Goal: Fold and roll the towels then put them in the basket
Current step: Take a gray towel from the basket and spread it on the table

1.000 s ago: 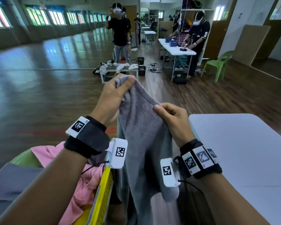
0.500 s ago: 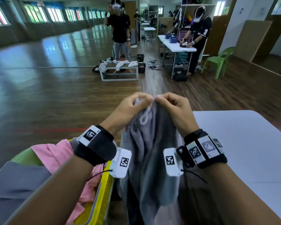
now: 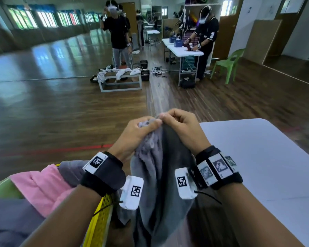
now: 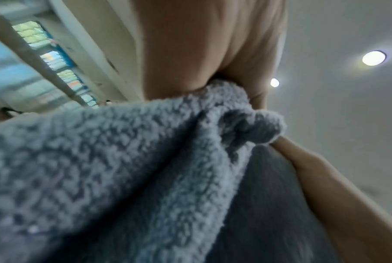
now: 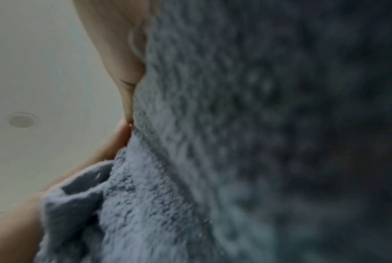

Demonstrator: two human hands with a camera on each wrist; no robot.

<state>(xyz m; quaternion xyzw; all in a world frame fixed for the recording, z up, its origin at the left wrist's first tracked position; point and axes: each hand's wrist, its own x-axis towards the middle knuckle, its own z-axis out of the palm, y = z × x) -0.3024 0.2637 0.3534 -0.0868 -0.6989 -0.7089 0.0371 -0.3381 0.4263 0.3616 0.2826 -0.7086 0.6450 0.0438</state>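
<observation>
A grey towel hangs in the air in front of me, bunched at its top edge. My left hand grips that top edge, and my right hand pinches it right beside the left, knuckles nearly touching. The left wrist view shows the fluffy grey towel gathered under my palm. In the right wrist view the grey towel fills most of the picture. At lower left, a yellow mesh basket holds a pink towel and another grey towel.
A white table lies to my right. Beyond it is bare wooden floor. Two people stand farther off, one by a low bench with white cloths, one at a white table. A green chair stands at the right.
My hands have come down and together: the left dropped from its raised hold and the right slid up the towel's edge to meet it. The towel now hangs bunched rather than spread.
</observation>
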